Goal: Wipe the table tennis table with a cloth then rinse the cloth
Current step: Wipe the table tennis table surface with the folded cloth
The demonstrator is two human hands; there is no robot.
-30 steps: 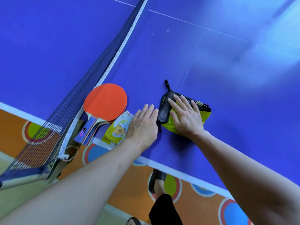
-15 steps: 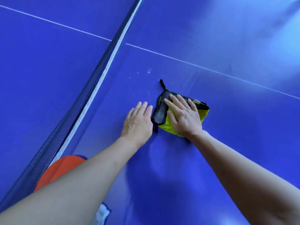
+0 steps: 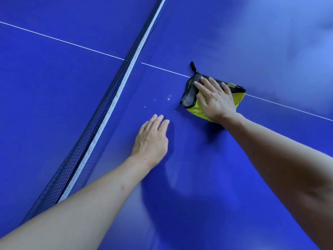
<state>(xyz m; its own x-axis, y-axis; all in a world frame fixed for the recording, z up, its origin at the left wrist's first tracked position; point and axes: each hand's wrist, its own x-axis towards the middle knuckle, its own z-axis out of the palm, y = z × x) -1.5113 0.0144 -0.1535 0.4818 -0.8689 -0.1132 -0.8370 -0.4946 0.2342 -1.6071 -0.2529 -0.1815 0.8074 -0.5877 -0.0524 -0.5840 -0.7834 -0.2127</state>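
The right hand [image 3: 217, 101] presses flat-fingered on the folded yellow-and-grey cloth [image 3: 195, 107] near the blue table tennis table's [image 3: 234, 177] net [image 3: 108, 98], left hand [image 3: 150, 141] flat, released.

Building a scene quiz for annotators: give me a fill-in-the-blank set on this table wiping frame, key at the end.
1. The right hand presses flat on a folded yellow-and-grey ____.
2. The left hand rests with straight fingers on the bare ____ tabletop.
3. The small white specks lie between the cloth and the ____.
4. The cloth's black loop points ____ from the person.

Missing words: cloth; blue; net; away
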